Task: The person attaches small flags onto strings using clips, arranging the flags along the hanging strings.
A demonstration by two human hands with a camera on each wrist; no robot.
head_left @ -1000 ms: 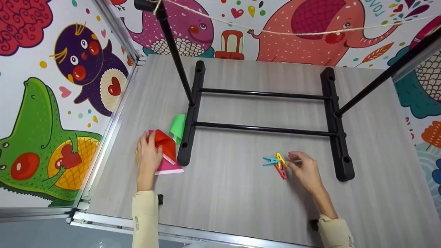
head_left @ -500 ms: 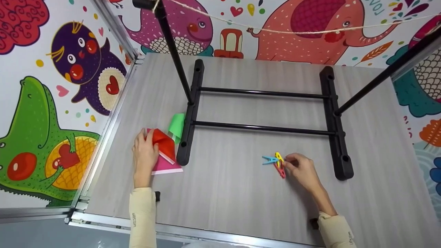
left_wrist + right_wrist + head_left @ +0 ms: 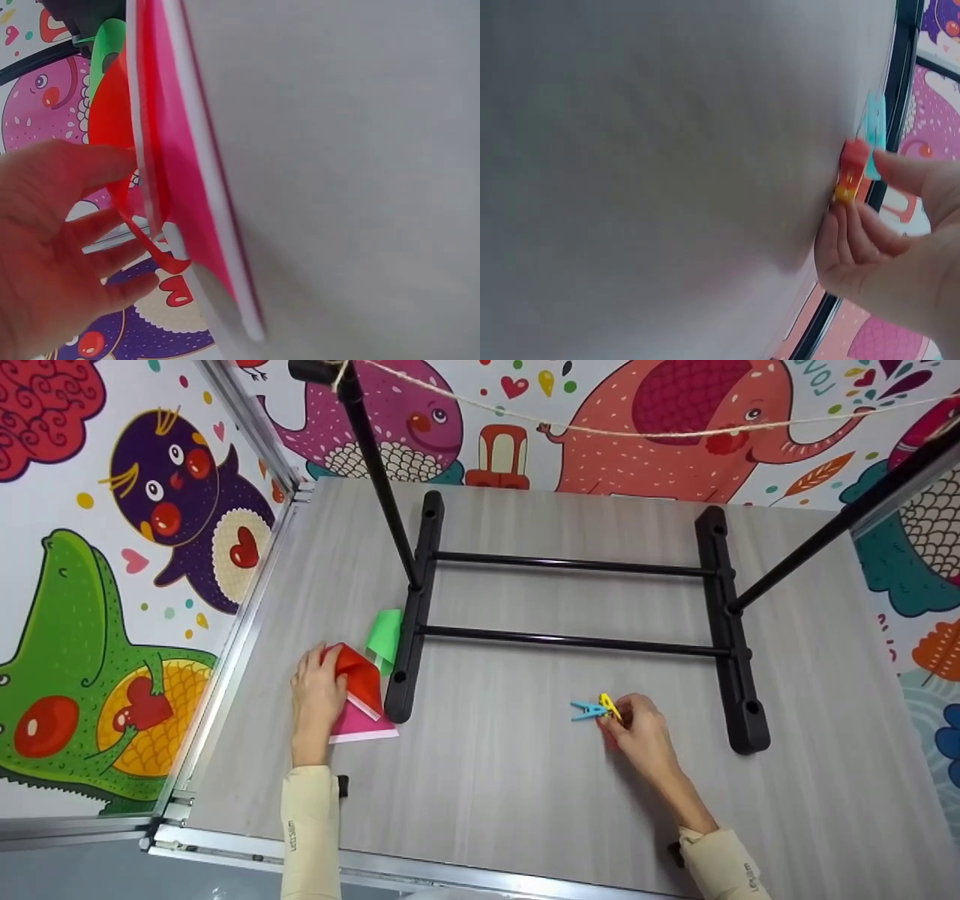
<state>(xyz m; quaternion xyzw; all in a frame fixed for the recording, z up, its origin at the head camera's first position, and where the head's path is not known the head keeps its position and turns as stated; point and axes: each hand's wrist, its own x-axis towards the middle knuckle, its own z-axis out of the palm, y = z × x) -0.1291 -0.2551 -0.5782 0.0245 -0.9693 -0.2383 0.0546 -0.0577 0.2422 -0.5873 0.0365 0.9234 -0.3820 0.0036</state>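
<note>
In the head view my left hand (image 3: 318, 694) holds the raised edge of a red pennant-like piece (image 3: 360, 679) with a white strip, thumb on one side and fingers on the other. Beneath it lies a pink piece (image 3: 358, 721), also white-edged. My right hand (image 3: 645, 735) is at a small cluster of clothespins. It pinches the red clothespin (image 3: 853, 161), thumb and fingertips at opposite ends in the right wrist view; the hand mostly covers this pin in the head view. A yellow clothespin (image 3: 609, 706) and a blue clothespin (image 3: 588, 710) touch it or lie right beside it.
A black rack (image 3: 570, 640) stands on the wood-grain table (image 3: 495, 780), its two uprights rising with a string (image 3: 645, 433) stretched between them. A green piece (image 3: 385, 636) leans by the rack's left foot. Metal rails (image 3: 225, 844) edge the table; printed panels surround it.
My right hand has moved left onto the clothespins, and the red one is now largely covered by its fingers. My left hand stays on the red piece, almost still.
</note>
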